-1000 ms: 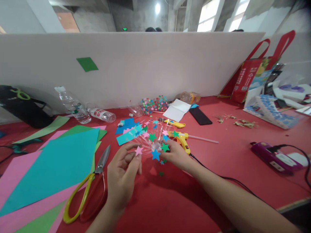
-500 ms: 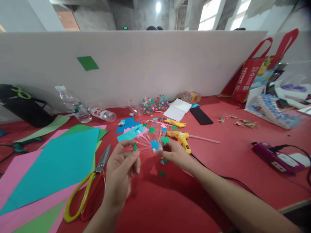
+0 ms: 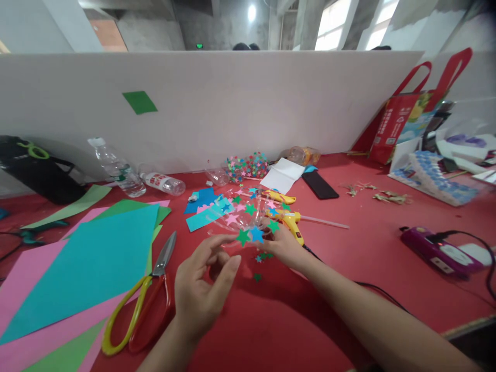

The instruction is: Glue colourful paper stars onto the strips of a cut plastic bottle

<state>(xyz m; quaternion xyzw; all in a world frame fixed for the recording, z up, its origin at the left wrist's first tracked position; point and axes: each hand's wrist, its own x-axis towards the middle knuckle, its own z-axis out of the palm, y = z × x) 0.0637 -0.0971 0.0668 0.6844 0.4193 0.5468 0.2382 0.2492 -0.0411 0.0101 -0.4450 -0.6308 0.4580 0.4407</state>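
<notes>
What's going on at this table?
A person is handling a piece of clear plastic dotted with colorful stars. The right hand holds it above the red table. The left hand is close by it, thumb and forefinger apart; whether it touches the plastic is hard to tell. A yellow glue gun lies just beyond the right hand, and scissors and paper lie to the left.

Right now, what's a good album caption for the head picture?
Right hand holding clear plastic with bright stars, left hand open nearby.
</notes>
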